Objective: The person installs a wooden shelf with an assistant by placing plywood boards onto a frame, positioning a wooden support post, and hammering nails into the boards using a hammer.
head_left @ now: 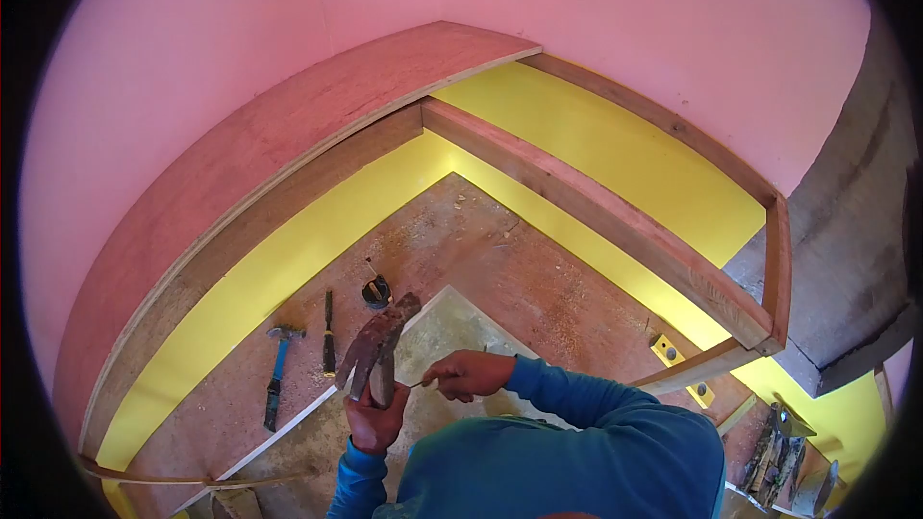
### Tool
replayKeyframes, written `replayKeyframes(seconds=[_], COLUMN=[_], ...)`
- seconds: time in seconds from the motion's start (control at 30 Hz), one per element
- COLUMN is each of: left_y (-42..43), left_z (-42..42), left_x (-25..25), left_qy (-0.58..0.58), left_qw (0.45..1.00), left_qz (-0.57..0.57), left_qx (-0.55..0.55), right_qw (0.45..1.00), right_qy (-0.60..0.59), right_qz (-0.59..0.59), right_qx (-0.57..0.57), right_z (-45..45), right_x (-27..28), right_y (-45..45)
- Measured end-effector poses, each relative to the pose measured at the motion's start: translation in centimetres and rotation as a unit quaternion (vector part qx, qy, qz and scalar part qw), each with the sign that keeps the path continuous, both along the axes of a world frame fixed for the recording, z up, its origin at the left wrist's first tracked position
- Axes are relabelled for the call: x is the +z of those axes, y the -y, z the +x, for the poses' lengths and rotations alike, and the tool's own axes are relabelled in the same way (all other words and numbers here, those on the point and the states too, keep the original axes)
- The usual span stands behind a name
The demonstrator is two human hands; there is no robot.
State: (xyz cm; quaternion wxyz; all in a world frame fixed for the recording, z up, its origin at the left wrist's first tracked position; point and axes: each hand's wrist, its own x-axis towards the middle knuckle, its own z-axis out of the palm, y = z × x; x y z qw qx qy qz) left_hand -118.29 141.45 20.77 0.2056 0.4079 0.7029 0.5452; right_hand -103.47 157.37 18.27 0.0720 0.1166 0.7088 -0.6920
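My left hand (378, 420) is closed around the lower end of a dark reddish-brown piece (377, 351) with a split, pronged end; its exact kind is unclear. It is held up and tilted to the right. To its right, my right hand (469, 375) is closed with its fingers curled. A thin stick-like thing (416, 384) sticks out of the right hand toward the left one, too small to name. Beyond the hands lie a black tape measure (376, 291) and a chisel-like tool (329, 336). A hammer (276, 380) with a blue handle lies further left.
A wooden frame (596, 202) runs along the pink walls (625, 19), with a reddish board (288, 125) covering its left side. On the floor at right are a yellow spirit level (681, 370) and wood scraps (774, 461). A pale tile-like area (452, 322) lies below the hands.
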Motion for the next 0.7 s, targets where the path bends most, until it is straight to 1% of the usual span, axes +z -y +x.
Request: replayKeyframes(seconds=[0.1,0.13,0.2,0.23,0.3,0.4,0.5,0.53,0.63,0.67,0.7], left_y=[0.6,0.8,1.1,1.1,0.8,-0.3,-1.0,-1.3,-1.3,-1.1,-0.8], left_z=[-0.7,-0.9,-1.1,-1.2,-1.3,-0.6,-1.3,-1.4,-2.2,-2.9,-3.8], left_x=[-0.3,-0.5,-0.7,-0.8,-0.8,1.4,3.5,4.0,5.1,5.1,5.1], left_qy=[0.049,0.045,0.038,0.05,0.075,0.147,0.109,0.105,0.084,0.063,0.041], left_qw=[0.998,0.998,0.998,0.997,0.995,0.978,0.977,0.972,0.966,0.97,0.973], left_qz=[0.033,0.041,0.056,0.057,0.059,0.145,0.176,0.202,0.239,0.231,0.225], left_qx=[0.006,0.006,0.008,0.005,-0.002,-0.021,-0.06,-0.063,-0.053,-0.044,-0.033], right_qw=[0.999,0.996,0.972,0.966,0.948,0.865,0.857,0.86,0.803,0.778,0.697], right_qy=[-0.019,-0.075,-0.185,-0.177,-0.16,-0.298,-0.351,-0.347,-0.371,-0.385,-0.421], right_qz=[-0.04,-0.002,0.074,0.097,0.143,0.202,0.169,0.169,0.286,0.308,0.417], right_qx=[-0.019,-0.055,-0.126,-0.162,-0.233,-0.348,-0.337,-0.334,-0.368,-0.389,-0.404], right_z=[0.6,0.5,-0.2,-0.5,-1.1,-3.6,-4.8,-4.7,-4.5,-4.5,-5.0], right_x=[-3.6,-4.1,-4.8,-3.6,0.8,3.5,5.6,7.0,8.8,10.5,11.5], right_y=[0.1,1.0,2.6,3.3,5.1,5.8,5.5,5.6,4.0,3.4,1.9])
